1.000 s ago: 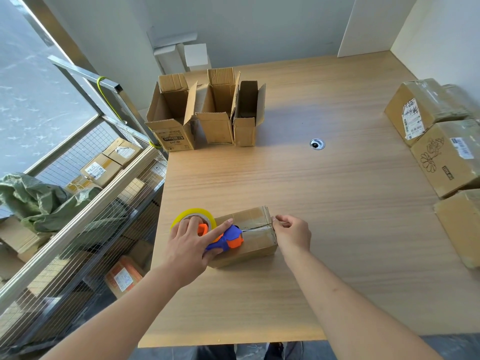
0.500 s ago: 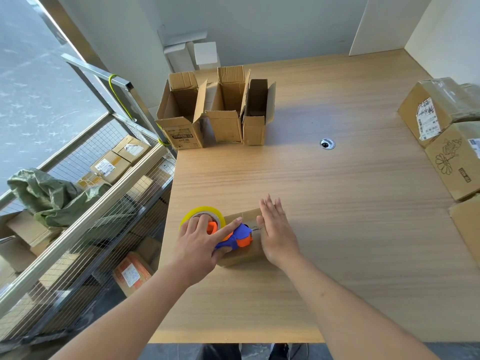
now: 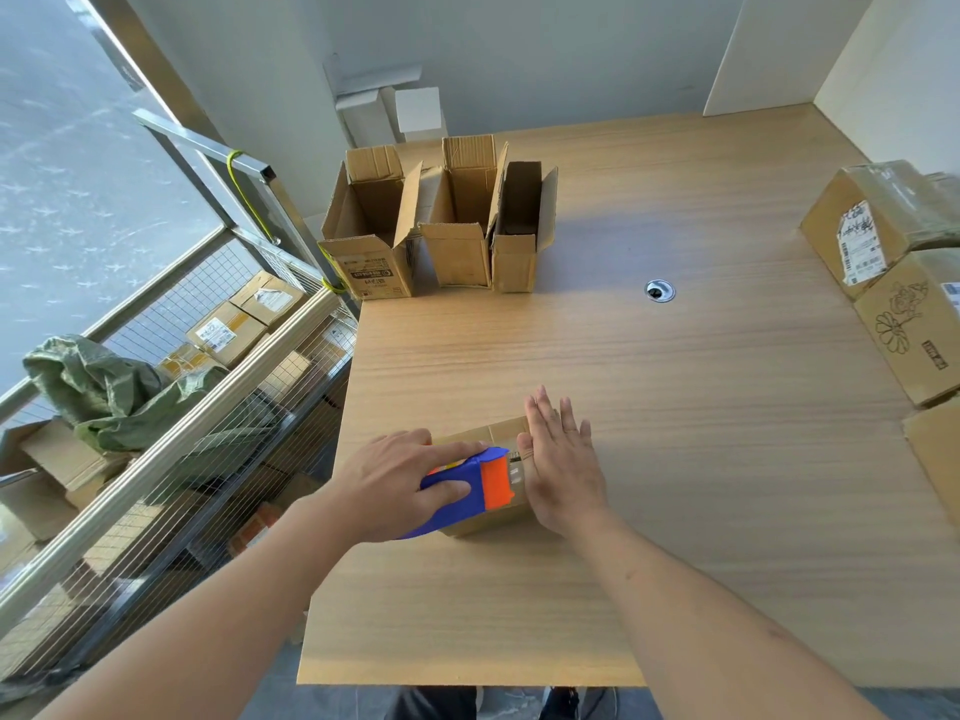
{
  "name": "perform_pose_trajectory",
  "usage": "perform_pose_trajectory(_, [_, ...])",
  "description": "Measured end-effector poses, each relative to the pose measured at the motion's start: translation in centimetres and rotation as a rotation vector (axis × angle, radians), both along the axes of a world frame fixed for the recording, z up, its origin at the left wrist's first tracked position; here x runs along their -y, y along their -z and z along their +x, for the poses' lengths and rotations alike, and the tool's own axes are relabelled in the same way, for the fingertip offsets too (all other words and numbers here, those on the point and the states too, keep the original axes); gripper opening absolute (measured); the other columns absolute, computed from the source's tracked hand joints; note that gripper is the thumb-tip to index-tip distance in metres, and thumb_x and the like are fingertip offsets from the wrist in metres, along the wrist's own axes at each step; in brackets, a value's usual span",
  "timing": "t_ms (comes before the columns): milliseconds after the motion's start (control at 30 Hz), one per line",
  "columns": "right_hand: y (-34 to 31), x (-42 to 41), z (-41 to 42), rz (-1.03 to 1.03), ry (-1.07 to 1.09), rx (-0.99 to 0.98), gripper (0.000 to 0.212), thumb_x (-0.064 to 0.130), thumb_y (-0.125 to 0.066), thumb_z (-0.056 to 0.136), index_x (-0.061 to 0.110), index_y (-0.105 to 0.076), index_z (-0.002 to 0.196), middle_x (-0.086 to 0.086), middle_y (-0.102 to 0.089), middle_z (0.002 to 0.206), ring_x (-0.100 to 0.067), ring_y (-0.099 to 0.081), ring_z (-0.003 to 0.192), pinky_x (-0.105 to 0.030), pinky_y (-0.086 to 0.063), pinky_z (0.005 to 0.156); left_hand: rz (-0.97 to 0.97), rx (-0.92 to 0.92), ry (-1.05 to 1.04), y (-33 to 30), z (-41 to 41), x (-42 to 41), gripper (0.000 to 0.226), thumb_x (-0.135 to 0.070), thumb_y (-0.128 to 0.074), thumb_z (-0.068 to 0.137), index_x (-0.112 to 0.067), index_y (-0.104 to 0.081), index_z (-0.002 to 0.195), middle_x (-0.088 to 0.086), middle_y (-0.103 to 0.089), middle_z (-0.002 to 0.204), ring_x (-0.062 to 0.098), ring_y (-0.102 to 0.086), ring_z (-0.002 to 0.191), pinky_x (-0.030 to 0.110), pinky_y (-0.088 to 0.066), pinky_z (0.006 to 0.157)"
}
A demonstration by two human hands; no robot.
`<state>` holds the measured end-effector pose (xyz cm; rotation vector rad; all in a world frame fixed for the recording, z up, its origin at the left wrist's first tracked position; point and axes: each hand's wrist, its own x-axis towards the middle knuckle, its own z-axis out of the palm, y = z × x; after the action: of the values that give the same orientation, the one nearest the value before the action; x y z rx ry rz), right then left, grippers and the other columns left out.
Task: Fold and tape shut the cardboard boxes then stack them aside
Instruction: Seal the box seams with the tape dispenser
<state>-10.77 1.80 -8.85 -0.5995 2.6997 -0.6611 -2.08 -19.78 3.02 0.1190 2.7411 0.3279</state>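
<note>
Our left hand (image 3: pixel 400 480) grips the tape dispenser (image 3: pixel 467 485); our flat, released right hand (image 3: pixel 563 470) pins the box (image 3: pixel 488 436). Easing pressure could wrinkle the tape.

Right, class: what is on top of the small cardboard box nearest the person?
On the small cardboard box lie the blue-and-orange tape dispenser, gripped by the left hand, and the flat right hand. They cover its seam.

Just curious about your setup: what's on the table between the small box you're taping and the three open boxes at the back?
Nothing: in the head view, only bare tabletop lies between the small box and the three open boxes.
</note>
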Motion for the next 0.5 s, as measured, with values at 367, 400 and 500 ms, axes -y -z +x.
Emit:
perform_pose_trajectory(367, [-0.8,0.5,-0.1,0.140,0.012,0.024,0.060,0.047,-0.008,0.108,0.026,0.000,0.165,0.015,0.018,0.168,-0.023,0.009,0.158,-0.047,-0.001,0.128,0.297,0.332,-0.273,1.1,3.9,11.4,0.038,-0.051,-0.052,0.103,-0.072,-0.043,0.133,-0.024,-0.065,0.116,0.003,-0.063,0.096,0.037,-0.051,0.090])
perform_pose_trajectory(400, [-0.9,0.6,-0.1,0.161,0.016,0.016,0.060,0.047,-0.008,0.108,0.027,-0.001,0.164,0.015,0.018,0.169,-0.024,0.008,0.158,-0.048,-0.002,0.128,0.322,0.350,-0.289,1.7,3.8,11.9,0.037,-0.052,-0.052,0.103,-0.072,-0.045,0.133,-0.021,-0.067,0.113,0.006,-0.064,0.095,0.040,-0.052,0.092])
perform_pose_trajectory(500, [-0.8,0.9,0.1,0.260,0.017,-0.020,0.061,0.050,-0.006,0.107,0.029,0.001,0.164,0.016,0.018,0.169,-0.026,0.006,0.158,-0.052,-0.004,0.127,0.388,0.368,-0.309,3.3,3.5,12.4,0.036,-0.059,-0.051,0.098,-0.069,-0.047,0.133,-0.019,-0.069,0.113,0.010,-0.066,0.099,0.044,-0.051,0.097])
